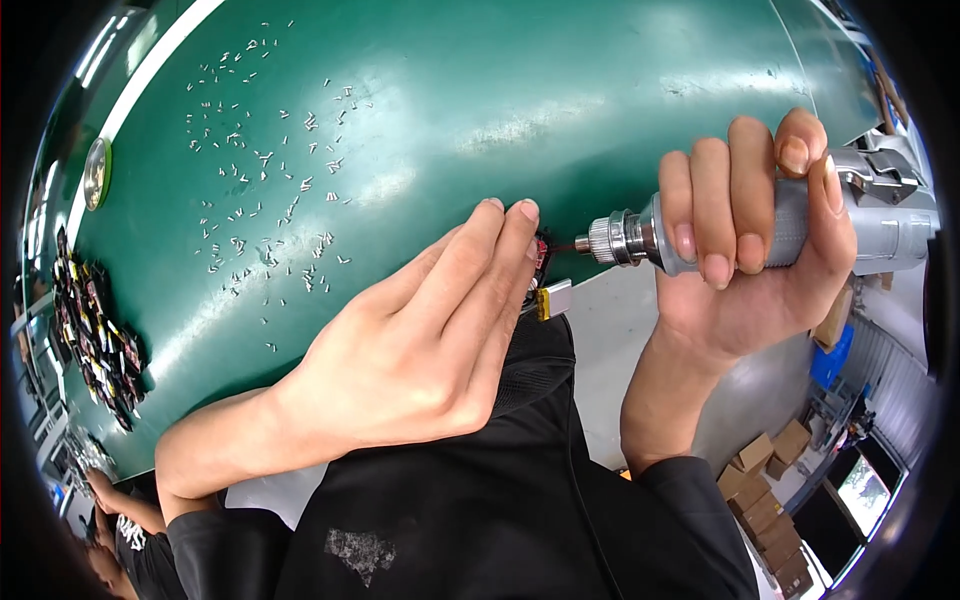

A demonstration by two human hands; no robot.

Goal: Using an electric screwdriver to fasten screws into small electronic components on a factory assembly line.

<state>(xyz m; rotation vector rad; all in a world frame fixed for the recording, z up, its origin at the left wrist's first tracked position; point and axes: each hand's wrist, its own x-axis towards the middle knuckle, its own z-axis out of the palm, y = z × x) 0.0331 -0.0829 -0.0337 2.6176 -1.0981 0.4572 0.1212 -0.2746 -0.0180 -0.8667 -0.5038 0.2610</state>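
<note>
My right hand is wrapped round a grey electric screwdriver with a knurled metal collar, held level over the near edge of the green table. Its thin bit points left and reaches a small dark and red electronic assembly. A silver and yellow pouch battery sticks out beside that assembly. With fingers pressed together, my left hand holds the assembly at the table's edge. Those fingers hide most of the piece, and the exact spot where the bit meets it is hard to see.
Many small metal screws lie scattered over the green table. A heap of black assemblies and a round dish are on the left. Another person sits at lower left. Cardboard boxes are stacked at lower right.
</note>
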